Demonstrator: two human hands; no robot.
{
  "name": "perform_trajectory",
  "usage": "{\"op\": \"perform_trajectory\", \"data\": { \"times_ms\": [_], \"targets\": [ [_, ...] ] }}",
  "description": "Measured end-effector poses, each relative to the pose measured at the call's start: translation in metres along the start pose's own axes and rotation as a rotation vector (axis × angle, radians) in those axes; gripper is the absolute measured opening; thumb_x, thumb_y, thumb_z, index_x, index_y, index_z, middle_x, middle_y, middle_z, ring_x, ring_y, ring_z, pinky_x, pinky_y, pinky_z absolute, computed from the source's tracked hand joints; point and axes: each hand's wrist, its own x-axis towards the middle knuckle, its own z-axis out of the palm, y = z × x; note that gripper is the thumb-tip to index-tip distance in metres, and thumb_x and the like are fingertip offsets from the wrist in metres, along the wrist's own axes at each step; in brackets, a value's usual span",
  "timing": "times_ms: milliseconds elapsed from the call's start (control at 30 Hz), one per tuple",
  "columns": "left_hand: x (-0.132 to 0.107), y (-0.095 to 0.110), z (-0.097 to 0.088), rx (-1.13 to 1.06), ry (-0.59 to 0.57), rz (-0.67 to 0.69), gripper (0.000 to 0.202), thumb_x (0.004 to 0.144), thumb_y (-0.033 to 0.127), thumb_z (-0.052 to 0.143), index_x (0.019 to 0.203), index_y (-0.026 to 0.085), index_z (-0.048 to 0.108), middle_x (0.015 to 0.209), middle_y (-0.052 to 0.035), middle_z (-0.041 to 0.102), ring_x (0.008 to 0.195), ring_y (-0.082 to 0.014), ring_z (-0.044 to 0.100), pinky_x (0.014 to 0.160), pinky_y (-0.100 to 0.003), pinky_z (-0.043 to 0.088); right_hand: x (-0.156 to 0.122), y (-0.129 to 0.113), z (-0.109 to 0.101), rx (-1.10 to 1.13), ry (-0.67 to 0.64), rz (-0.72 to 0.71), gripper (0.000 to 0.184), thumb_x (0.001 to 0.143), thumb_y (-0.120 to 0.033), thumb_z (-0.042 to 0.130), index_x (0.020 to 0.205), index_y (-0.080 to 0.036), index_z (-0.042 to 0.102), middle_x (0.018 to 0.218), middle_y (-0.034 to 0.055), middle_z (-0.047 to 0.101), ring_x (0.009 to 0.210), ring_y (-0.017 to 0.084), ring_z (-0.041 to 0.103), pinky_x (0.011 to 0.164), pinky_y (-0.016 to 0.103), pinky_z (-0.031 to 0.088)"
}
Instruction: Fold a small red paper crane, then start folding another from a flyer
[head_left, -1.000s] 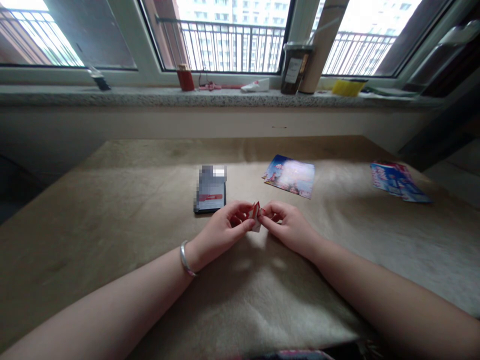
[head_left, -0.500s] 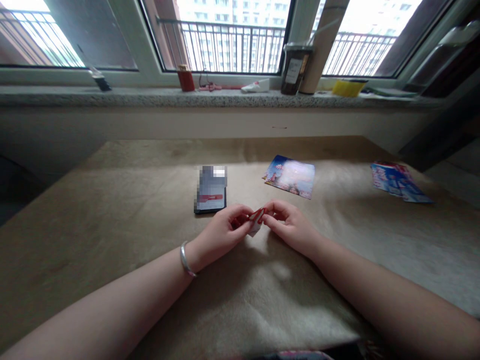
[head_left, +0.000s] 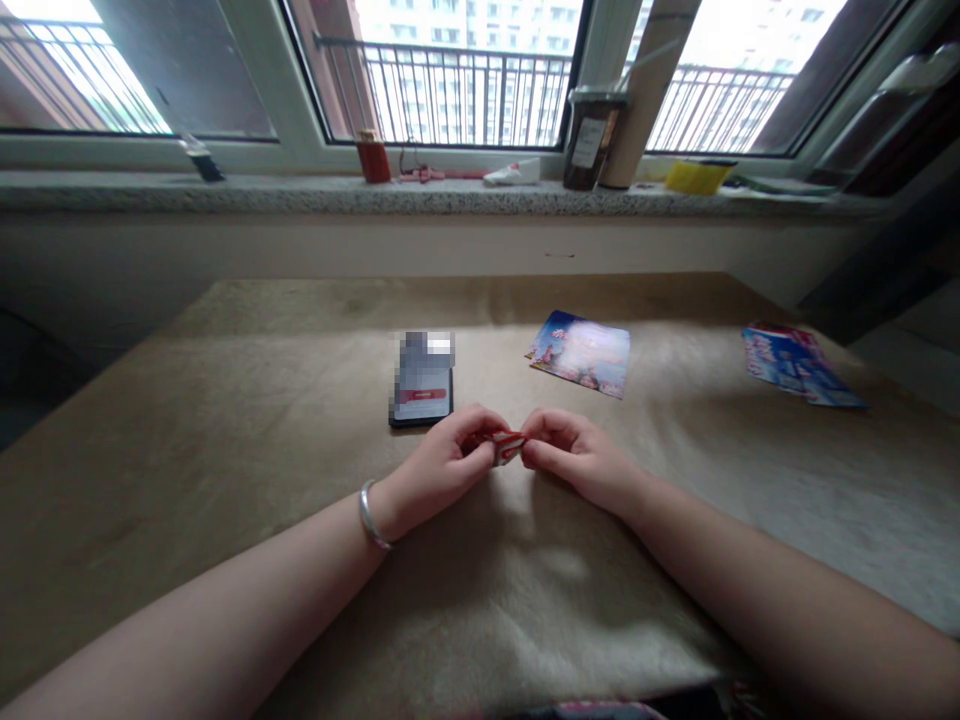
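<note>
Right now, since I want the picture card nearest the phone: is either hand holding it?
No, the picture card lies on the table beyond the left hand and right hand, both pinching a red paper.

Phone (head_left: 422, 380) lies just beyond the hands (head_left: 504, 455); cloth (head_left: 225, 430) elsewhere bare.

Two hands (head_left: 439, 468) (head_left: 581, 462), one paper (head_left: 507, 446), one phone (head_left: 421, 388), two cards (head_left: 581, 353) (head_left: 796, 364).

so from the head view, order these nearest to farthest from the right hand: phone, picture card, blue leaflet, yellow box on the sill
Right hand and left hand both pinch the folded paper.
1. picture card, just beyond it
2. phone, to its left
3. blue leaflet, far right
4. yellow box, on the windowsill
</note>
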Motion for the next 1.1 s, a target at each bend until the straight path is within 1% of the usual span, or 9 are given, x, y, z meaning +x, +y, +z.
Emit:
{"op": "perform_trajectory", "data": {
  "times_ms": [200, 400, 533, 700, 800, 900, 967, 1000, 1100],
  "targets": [
    [0.000, -0.005, 0.000, 0.010, -0.032, 0.032, 0.014, 0.080, 0.015, 0.047, 0.089, 0.016, 0.058, 0.085, -0.0021, 0.057, 0.080, -0.0141, 0.055, 0.073, -0.026, 0.045, 0.001, 0.002, 0.001, -0.016, 0.047, 0.003, 0.018, 0.079, -0.036, 0.055, 0.078, -0.018, 0.055, 0.065, -0.0018, 0.056, 0.059, 0.010, 0.050, 0.055, 0.023, 0.039],
    [0.001, -0.002, -0.001, 0.094, -0.043, 0.049, 0.013, 0.081, 0.016, 0.048, 0.089, 0.016, 0.059, 0.085, -0.0025, 0.056, 0.079, -0.0143, 0.054, 0.072, -0.026, 0.044, 0.002, 0.004, 0.001, -0.102, 0.092, 0.024, 0.011, 0.075, -0.029, 0.056, 0.077, -0.018, 0.054, 0.065, -0.0023, 0.055, 0.060, 0.011, 0.050, 0.056, 0.024, 0.039],
    [0.001, -0.004, 0.000, 0.092, -0.042, 0.059, 0.012, 0.083, 0.017, 0.048, 0.091, 0.016, 0.058, 0.087, -0.0028, 0.057, 0.079, -0.0140, 0.054, 0.072, -0.027, 0.045, 0.002, 0.003, 0.002, -0.054, 0.100, 0.051, 0.011, 0.074, -0.029, 0.058, 0.074, -0.018, 0.055, 0.063, -0.0026, 0.055, 0.058, 0.010, 0.049, 0.055, 0.023, 0.037],
    [0.000, -0.012, 0.005, -0.038, 0.028, 0.002, 0.018, 0.086, 0.020, 0.049, 0.103, 0.019, 0.048, 0.091, -0.0026, 0.058, 0.081, -0.0138, 0.059, 0.074, -0.027, 0.048, 0.001, 0.000, 0.004, 0.056, 0.117, 0.046, 0.012, 0.072, -0.029, 0.062, 0.071, -0.018, 0.057, 0.064, -0.0016, 0.059, 0.059, 0.010, 0.051, 0.056, 0.023, 0.039],
    [0.001, -0.014, 0.005, -0.018, 0.079, -0.027, 0.017, 0.085, 0.022, 0.051, 0.101, 0.020, 0.046, 0.095, -0.0024, 0.054, 0.081, -0.0132, 0.060, 0.070, -0.026, 0.049, 0.001, 0.000, 0.005, 0.053, 0.146, 0.038, 0.012, 0.073, -0.029, 0.063, 0.070, -0.018, 0.058, 0.065, -0.0008, 0.060, 0.059, 0.011, 0.052, 0.055, 0.024, 0.038],
    [0.002, -0.010, 0.003, 0.096, 0.166, 0.014, 0.013, 0.083, 0.023, 0.054, 0.094, 0.019, 0.047, 0.098, -0.0026, 0.050, 0.080, -0.0129, 0.057, 0.067, -0.026, 0.049, 0.000, 0.000, 0.005, 0.059, 0.163, 0.018, 0.014, 0.074, -0.031, 0.064, 0.071, -0.018, 0.060, 0.067, 0.0002, 0.062, 0.062, 0.012, 0.054, 0.058, 0.025, 0.040],
    [0.003, -0.007, 0.001, 0.304, 0.238, 0.067, 0.007, 0.081, 0.022, 0.057, 0.083, 0.018, 0.051, 0.093, -0.0024, 0.049, 0.085, -0.0147, 0.052, 0.074, -0.028, 0.047, 0.000, 0.001, 0.005, 0.073, 0.177, 0.008, 0.015, 0.074, -0.032, 0.065, 0.072, -0.018, 0.061, 0.070, 0.0010, 0.064, 0.064, 0.012, 0.056, 0.060, 0.026, 0.042],
    [0.003, -0.005, 0.000, 0.401, 0.245, 0.100, 0.005, 0.080, 0.020, 0.058, 0.080, 0.018, 0.053, 0.088, -0.0017, 0.051, 0.087, -0.0160, 0.051, 0.078, -0.030, 0.045, 0.001, 0.001, 0.005, 0.082, 0.186, 0.003, 0.015, 0.074, -0.032, 0.065, 0.073, -0.018, 0.061, 0.073, 0.0014, 0.065, 0.065, 0.012, 0.057, 0.061, 0.026, 0.043],
    [0.002, -0.004, 0.000, 0.456, 0.318, 0.096, 0.006, 0.079, 0.018, 0.058, 0.080, 0.018, 0.052, 0.082, -0.0007, 0.052, 0.081, -0.0152, 0.050, 0.075, -0.030, 0.043, 0.001, 0.003, 0.005, 0.105, 0.219, -0.015, 0.014, 0.075, -0.032, 0.066, 0.074, -0.019, 0.062, 0.079, 0.0020, 0.067, 0.068, 0.012, 0.059, 0.062, 0.025, 0.045]
  ]
}}
